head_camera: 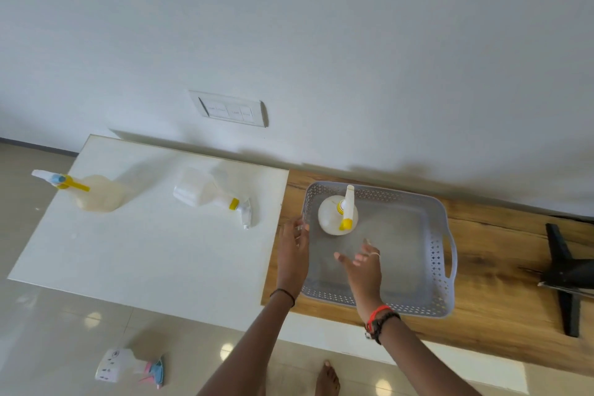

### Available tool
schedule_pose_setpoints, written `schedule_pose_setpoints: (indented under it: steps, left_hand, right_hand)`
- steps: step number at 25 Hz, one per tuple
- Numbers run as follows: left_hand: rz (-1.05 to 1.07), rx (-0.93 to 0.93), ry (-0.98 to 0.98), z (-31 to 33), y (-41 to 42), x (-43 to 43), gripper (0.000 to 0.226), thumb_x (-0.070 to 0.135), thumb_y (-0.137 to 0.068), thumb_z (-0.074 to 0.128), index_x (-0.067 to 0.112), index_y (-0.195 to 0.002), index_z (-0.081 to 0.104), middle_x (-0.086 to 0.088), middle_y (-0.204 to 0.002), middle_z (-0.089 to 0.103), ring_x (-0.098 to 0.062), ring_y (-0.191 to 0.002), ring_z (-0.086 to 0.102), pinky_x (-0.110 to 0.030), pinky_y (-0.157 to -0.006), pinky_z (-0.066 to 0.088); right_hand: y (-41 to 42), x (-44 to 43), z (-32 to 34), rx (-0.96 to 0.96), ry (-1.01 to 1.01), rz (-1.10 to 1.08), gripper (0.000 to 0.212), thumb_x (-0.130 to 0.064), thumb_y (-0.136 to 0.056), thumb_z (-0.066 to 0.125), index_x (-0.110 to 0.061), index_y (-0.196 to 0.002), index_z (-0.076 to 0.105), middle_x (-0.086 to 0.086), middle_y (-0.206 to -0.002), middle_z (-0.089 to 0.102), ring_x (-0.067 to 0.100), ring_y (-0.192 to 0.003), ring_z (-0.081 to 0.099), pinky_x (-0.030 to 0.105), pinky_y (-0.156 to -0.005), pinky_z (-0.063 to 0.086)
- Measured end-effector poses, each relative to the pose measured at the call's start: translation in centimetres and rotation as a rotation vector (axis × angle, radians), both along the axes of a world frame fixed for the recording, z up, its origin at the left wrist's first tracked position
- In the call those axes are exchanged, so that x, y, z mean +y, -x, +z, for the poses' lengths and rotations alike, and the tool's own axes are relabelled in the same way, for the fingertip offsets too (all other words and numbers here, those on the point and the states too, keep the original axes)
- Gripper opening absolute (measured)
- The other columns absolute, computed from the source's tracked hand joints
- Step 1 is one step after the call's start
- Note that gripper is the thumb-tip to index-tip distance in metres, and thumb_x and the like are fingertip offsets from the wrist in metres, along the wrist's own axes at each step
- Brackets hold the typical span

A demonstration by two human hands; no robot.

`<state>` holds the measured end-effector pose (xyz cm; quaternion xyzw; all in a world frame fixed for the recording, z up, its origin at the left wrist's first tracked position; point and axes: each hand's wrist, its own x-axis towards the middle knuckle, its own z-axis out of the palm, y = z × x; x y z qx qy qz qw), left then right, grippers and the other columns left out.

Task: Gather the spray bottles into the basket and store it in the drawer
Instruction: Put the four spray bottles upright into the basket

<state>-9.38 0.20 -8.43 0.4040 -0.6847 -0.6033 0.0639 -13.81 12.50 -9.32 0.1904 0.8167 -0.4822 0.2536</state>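
Spray bottles are being gathered: one round bottle [337, 217] stands in the grey basket [440, 254] on the wooden desk [501, 270]. Two more sit on the white desk [160, 254] to the left, an upright bottle [96, 193] and a tipped bottle [205, 194]; a fourth bottle [119, 365] lies on the floor. The left hand [294, 236] touches the basket's rim, grip spread. The right hand [361, 262] hovers over the basket, grip spread and empty. Next, likely a reach left for the tipped bottle.
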Motion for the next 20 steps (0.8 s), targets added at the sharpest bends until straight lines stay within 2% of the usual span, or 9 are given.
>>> schedule_pose_setpoints:
  steps: [2,5,8,10,12,14,16,18,20]
  left_hand:
    - [0.065,0.027,0.064,0.5,-1.8,-2.1,0.023,0.020,-0.099,0.047,0.025,-0.121,0.052,0.000,-0.122,0.057,-0.012,-0.106,0.060,-0.019,-0.090,0.048]
    - [0.105,0.000,0.204,0.6,-4.5,-7.2,0.029,0.020,-0.100,0.046,0.018,-0.128,0.051,-0.003,-0.127,0.051,-0.014,-0.110,0.056,-0.025,-0.093,0.044]
    - [0.094,-0.097,0.378,0.3,-7.1,-13.0,0.031,0.017,-0.098,0.049,0.015,-0.128,0.051,-0.005,-0.129,0.049,-0.023,-0.121,0.053,-0.037,-0.103,0.042]
    - [0.013,-0.185,0.522,-0.1,-8.2,-16.8,0.034,0.014,-0.096,0.051,0.014,-0.130,0.050,-0.006,-0.133,0.049,-0.027,-0.125,0.049,-0.042,-0.107,0.036]
    - [-0.114,-0.248,0.658,-0.7,-8.6,-20.4,0.040,0.014,-0.094,0.054,0.014,-0.134,0.048,-0.006,-0.140,0.047,-0.028,-0.129,0.047,-0.041,-0.111,0.031]
    - [-0.272,-0.287,0.797,-1.6,-8.5,-23.7,0.050,0.018,-0.092,0.058,0.016,-0.140,0.043,-0.004,-0.148,0.042,-0.026,-0.140,0.038,-0.043,-0.118,0.023]
    - [-0.464,-0.353,0.916,-2.4,-7.8,-26.5,0.066,0.027,-0.090,0.062,0.019,-0.148,0.032,-0.002,-0.157,0.032,-0.023,-0.149,0.023,-0.046,-0.122,0.013]
    - [-0.662,-0.437,1.031,-3.4,-6.8,-28.5,0.084,0.035,-0.086,0.066,0.023,-0.153,0.017,0.000,-0.162,0.019,-0.022,-0.152,0.011,-0.046,-0.123,0.006]
    - [-0.811,-0.497,1.127,-4.3,-5.8,-29.7,0.099,0.039,-0.081,0.069,0.022,-0.154,0.004,-0.001,-0.164,0.007,-0.023,-0.153,0.004,-0.045,-0.124,0.003]
  right_hand:
    - [-2.8,-1.0,0.9,-0.035,0.029,-0.025,0.049,-0.014,-0.076,0.078,-0.001,-0.113,0.050,0.019,-0.109,0.060,0.033,-0.105,0.060,0.031,-0.083,0.046]
    - [-5.5,-4.1,1.8,-0.075,0.066,0.042,0.035,-0.020,-0.079,0.076,-0.008,-0.098,0.049,0.004,-0.090,0.059,0.026,-0.093,0.061,0.028,-0.076,0.044]
    - [-5.7,-9.3,2.0,-0.033,0.063,0.157,0.022,-0.018,-0.083,0.071,-0.009,-0.089,0.052,-0.001,-0.080,0.057,0.020,-0.084,0.058,0.024,-0.073,0.042]
    - [-4.7,-13.3,2.0,0.029,0.062,0.232,0.013,-0.016,-0.086,0.066,-0.007,-0.085,0.056,0.000,-0.077,0.058,0.018,-0.080,0.056,0.019,-0.063,0.038]
    - [-3.3,-17.2,1.3,0.076,0.063,0.316,0.012,-0.012,-0.089,0.061,-0.001,-0.091,0.063,0.007,-0.083,0.064,0.018,-0.081,0.058,0.015,-0.061,0.039]
    - [-2.0,-20.7,0.1,0.099,0.028,0.408,0.019,-0.011,-0.092,0.054,0.001,-0.104,0.064,0.013,-0.101,0.069,0.022,-0.094,0.063,0.019,-0.074,0.044]
    - [-1.0,-23.4,-1.3,0.092,0.000,0.494,0.025,-0.009,-0.093,0.051,0.001,-0.113,0.061,0.015,-0.116,0.066,0.027,-0.110,0.061,0.028,-0.089,0.048]
    - [-0.4,-25.4,-2.9,0.071,-0.019,0.621,0.034,-0.007,-0.092,0.052,-0.001,-0.126,0.054,0.016,-0.129,0.058,0.029,-0.122,0.054,0.033,-0.102,0.043]
    - [0.0,-26.6,-4.1,0.059,-0.046,0.738,0.044,-0.005,-0.092,0.052,-0.004,-0.135,0.047,0.013,-0.138,0.052,0.027,-0.129,0.048,0.030,-0.107,0.037]
